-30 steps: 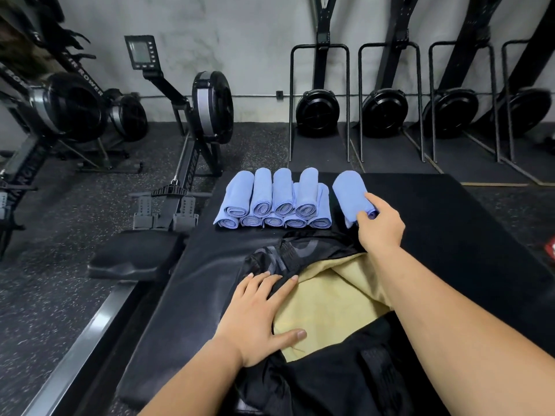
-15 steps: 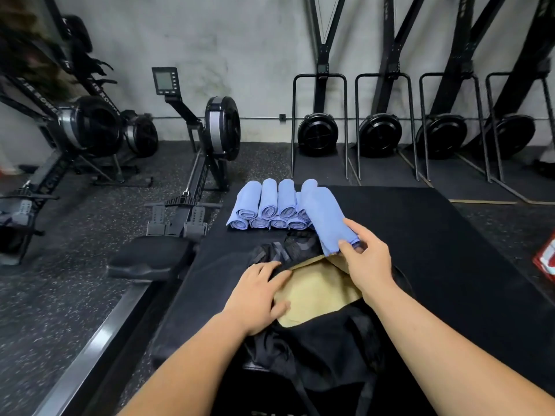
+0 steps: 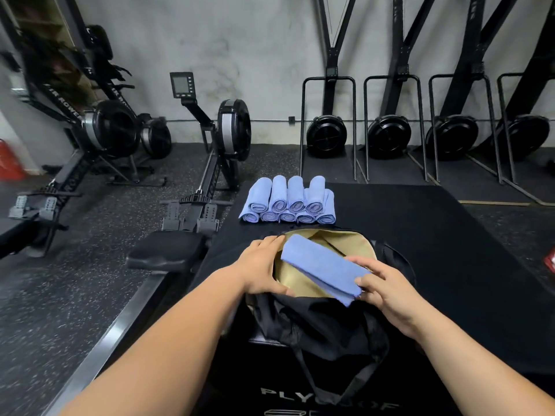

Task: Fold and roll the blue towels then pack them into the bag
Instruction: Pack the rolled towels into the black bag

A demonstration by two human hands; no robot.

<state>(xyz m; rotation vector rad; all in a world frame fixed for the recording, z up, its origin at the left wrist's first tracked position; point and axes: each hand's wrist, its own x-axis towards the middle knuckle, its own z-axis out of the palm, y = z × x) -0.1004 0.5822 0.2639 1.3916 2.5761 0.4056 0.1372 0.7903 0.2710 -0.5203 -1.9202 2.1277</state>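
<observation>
A black bag [image 3: 318, 322] with a tan lining lies open on a black padded box. My right hand [image 3: 387, 291] grips the near end of a rolled blue towel [image 3: 321, 265], which slants across the bag's mouth with its far end inside the opening. My left hand [image 3: 261, 267] holds the left rim of the bag, spreading the mouth wide. Behind the bag, several more rolled blue towels [image 3: 289, 202] lie stacked in two rows on the box.
The black plyo box [image 3: 435, 250] reaches to the right of the bag. A rowing machine [image 3: 207, 163] stands close on the left, its seat [image 3: 166, 250] beside my left arm. More rowers stand upright along the back wall [image 3: 390, 136].
My right hand lifted one rolled towel from beside the stack and carried it back over the bag's opening. My left hand shifted from lying flat on the bag to holding its rim open.
</observation>
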